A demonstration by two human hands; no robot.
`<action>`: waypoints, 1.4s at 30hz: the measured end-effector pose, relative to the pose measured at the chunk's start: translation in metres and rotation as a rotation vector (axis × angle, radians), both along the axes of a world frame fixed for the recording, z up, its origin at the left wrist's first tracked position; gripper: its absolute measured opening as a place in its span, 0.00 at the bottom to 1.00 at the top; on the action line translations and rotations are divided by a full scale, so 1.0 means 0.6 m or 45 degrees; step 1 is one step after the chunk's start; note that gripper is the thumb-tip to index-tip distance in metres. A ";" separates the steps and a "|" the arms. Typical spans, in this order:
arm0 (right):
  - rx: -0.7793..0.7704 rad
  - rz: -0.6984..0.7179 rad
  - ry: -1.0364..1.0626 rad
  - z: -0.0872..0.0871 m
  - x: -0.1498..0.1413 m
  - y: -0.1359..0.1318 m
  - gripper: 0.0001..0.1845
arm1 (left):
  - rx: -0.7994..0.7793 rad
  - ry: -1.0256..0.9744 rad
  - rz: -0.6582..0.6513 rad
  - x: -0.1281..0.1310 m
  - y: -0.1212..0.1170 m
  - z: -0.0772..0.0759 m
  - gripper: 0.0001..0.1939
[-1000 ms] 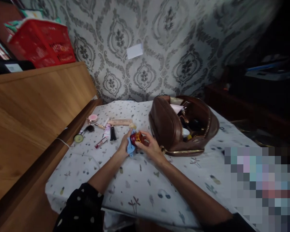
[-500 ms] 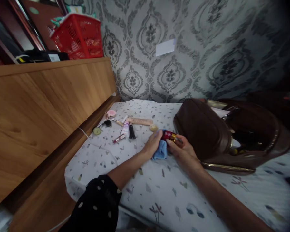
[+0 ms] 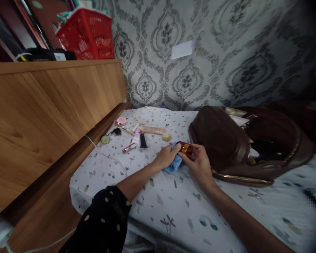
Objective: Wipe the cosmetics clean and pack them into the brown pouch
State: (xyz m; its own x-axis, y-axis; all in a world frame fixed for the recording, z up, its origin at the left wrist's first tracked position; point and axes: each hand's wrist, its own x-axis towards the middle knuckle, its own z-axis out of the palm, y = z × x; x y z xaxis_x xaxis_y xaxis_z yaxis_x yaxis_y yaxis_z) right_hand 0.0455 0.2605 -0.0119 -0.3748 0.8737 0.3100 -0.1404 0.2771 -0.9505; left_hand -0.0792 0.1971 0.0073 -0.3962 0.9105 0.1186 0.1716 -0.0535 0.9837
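A small dark red bottle with a gold band and a brownish clear cap (image 3: pixel 186 149) lies sideways between my hands. My right hand (image 3: pixel 201 165) grips it by the cap end. At its other end, my left hand (image 3: pixel 169 155) is closed on a blue cloth (image 3: pixel 173 166), which is bunched against the red body; part of that end is hidden by the fingers and cloth. Just right of my hands stands a brown leather bag (image 3: pixel 218 140), its zip open with things inside.
Cosmetics lie left of my hands: a pink compact (image 3: pixel 121 121), a black tube (image 3: pixel 143 141), a white-and-pink tube (image 3: pixel 136 137), a lip gloss (image 3: pixel 129 148), a long beige box (image 3: pixel 152 130) and a yellowish sponge (image 3: pixel 166 137). A red basket (image 3: pixel 88 35) stands on the wooden headboard (image 3: pixel 55 102).
My right hand has shifted to the cap end and turned the bottle, so more of the gold band and cap shows. My left thumb now lies over the red body.
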 end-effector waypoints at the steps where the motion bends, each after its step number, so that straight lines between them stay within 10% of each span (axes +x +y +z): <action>1: 0.056 -0.038 -0.033 -0.001 0.001 -0.001 0.37 | -0.011 0.102 0.006 0.001 -0.001 0.002 0.25; 31: 0.251 -0.149 -0.072 0.017 0.011 -0.022 0.31 | -0.132 0.317 0.135 0.015 -0.016 0.030 0.35; 42: 0.238 0.002 0.028 0.125 0.087 -0.048 0.29 | 0.087 0.397 0.033 0.062 -0.044 0.117 0.33</action>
